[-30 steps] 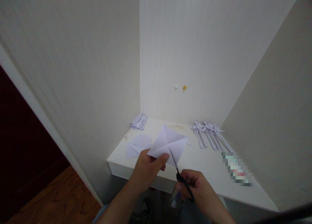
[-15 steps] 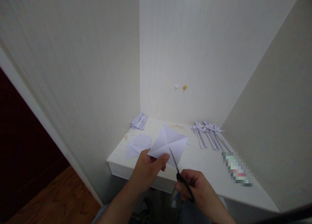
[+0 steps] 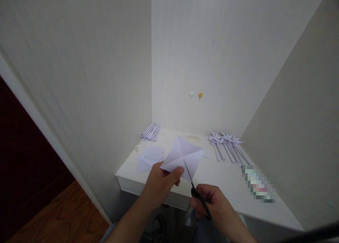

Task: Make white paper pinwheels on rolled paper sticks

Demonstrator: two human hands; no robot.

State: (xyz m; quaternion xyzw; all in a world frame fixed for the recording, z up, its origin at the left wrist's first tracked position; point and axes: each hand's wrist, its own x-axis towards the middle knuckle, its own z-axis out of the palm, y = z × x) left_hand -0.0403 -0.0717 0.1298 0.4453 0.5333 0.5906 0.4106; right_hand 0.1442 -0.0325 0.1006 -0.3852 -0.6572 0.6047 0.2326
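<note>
My left hand (image 3: 165, 181) pinches a creased square sheet of white paper (image 3: 182, 153) by its lower left side, thumb on top. Black-handled scissors (image 3: 200, 199) are gripped in my right hand (image 3: 210, 202), fingers in the handles. Their blades lie along the crease at the paper's lower right corner, pointing toward the centre; they look closed or nearly so. Left of the held sheet, more loose white paper squares (image 3: 150, 158) lie on the white table (image 3: 219, 179).
Rolled paper sticks (image 3: 151, 132) are stacked at the back left corner. Several paper pinwheels (image 3: 229, 144) on sticks lie at the back right. A blurred-out item (image 3: 258, 184) rests near the right wall. Two small hooks (image 3: 200, 95) hang on the back wall.
Almost nothing differs. The paper, the scissors and both hands stay in nearly the same place, with only a slight shift of the view.
</note>
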